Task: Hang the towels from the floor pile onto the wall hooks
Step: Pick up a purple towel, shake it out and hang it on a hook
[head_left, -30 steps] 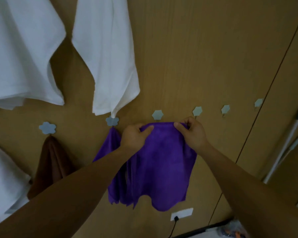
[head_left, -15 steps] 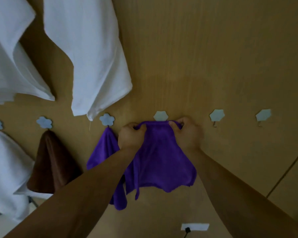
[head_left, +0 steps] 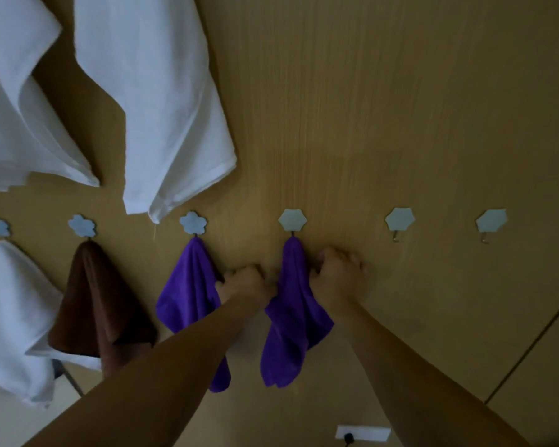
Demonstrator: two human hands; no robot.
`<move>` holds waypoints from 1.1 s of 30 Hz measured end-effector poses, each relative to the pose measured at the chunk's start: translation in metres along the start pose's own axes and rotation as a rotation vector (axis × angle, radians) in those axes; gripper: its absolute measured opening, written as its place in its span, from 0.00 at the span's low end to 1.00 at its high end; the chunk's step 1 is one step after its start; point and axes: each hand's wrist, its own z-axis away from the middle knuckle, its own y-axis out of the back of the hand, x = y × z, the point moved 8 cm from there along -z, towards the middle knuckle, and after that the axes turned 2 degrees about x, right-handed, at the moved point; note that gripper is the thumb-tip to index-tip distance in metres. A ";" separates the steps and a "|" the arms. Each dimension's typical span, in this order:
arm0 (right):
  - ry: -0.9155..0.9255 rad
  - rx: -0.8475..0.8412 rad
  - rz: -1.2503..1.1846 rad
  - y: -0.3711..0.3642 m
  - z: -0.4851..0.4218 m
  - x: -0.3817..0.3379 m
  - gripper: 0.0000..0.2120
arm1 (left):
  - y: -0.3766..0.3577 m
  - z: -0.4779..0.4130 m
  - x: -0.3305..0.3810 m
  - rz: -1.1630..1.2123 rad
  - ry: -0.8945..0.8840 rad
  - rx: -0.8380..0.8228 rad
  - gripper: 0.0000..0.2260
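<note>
A purple towel [head_left: 292, 330] hangs bunched from the hook under a pale flower plate [head_left: 292, 220] on the wooden wall. My left hand [head_left: 246, 283] grips the towel's left edge with curled fingers, a little below the hook. My right hand [head_left: 339, 275] holds the right edge at about the same height. The towel is squeezed narrow between the two hands and widens below them. The floor pile is out of view.
Another purple towel [head_left: 188, 291], a brown towel [head_left: 91, 301] and a white towel [head_left: 10, 317] hang on hooks to the left. Two large white towels [head_left: 162, 108] hang higher up. Two bare hooks [head_left: 400, 219] [head_left: 491, 220] are to the right. A wall socket [head_left: 362, 433] sits below.
The purple towel was held spread just under the hook; now its top is caught on the hook and it hangs bunched. Both hands have slid down its sides.
</note>
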 end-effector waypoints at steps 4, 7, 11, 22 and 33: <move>0.158 0.249 -0.261 0.021 0.019 -0.013 0.09 | 0.036 0.022 0.023 0.249 -0.300 0.407 0.18; 0.238 0.165 -0.528 0.016 0.020 -0.028 0.15 | 0.043 0.028 0.050 0.572 -0.539 0.350 0.22; 0.173 -0.079 -0.507 -0.015 0.018 -0.029 0.24 | 0.022 0.027 0.061 0.661 -0.593 0.130 0.25; -0.077 -0.360 -0.699 -0.055 0.034 -0.001 0.13 | 0.006 0.020 0.047 0.700 -0.440 0.062 0.28; -0.298 -0.507 -0.455 -0.089 0.109 0.044 0.16 | -0.093 0.035 -0.026 0.202 -0.375 -0.232 0.19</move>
